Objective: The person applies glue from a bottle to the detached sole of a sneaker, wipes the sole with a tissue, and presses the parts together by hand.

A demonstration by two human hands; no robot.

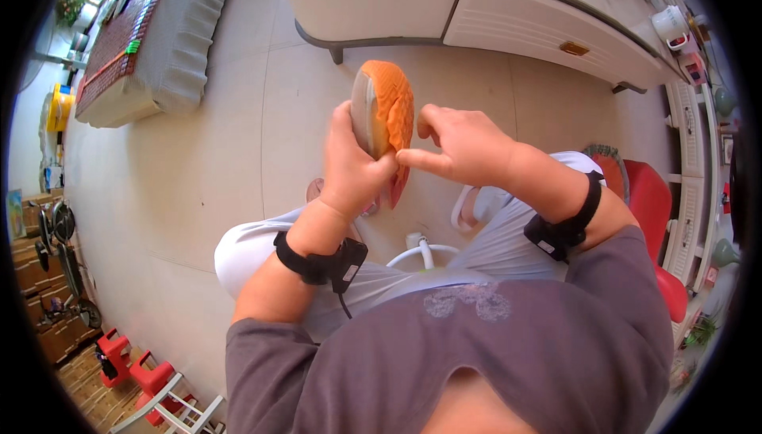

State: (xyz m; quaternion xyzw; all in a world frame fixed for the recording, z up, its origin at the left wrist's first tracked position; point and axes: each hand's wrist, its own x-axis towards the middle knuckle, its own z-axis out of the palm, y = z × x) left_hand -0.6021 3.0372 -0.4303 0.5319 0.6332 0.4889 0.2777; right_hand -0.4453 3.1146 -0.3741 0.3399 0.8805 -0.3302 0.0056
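Note:
An orange knitted slipper with a pale grey sole is held up in front of me, above the floor and between my knees. My left hand is closed around its near part, thumb on the knitted side and the sole against the fingers. Right beside it is my right hand, its fingers curled and the thumb stretched toward the knitted edge by my left thumb. Whether a thread or needle is in the right fingers is too small to make out. A reddish-pink part shows at the slipper's lower end.
A white cabinet on short legs stands ahead. To the far left is a cloth-draped table or bed. Red stools and a white metal frame are at the lower left. A red chair is at my right.

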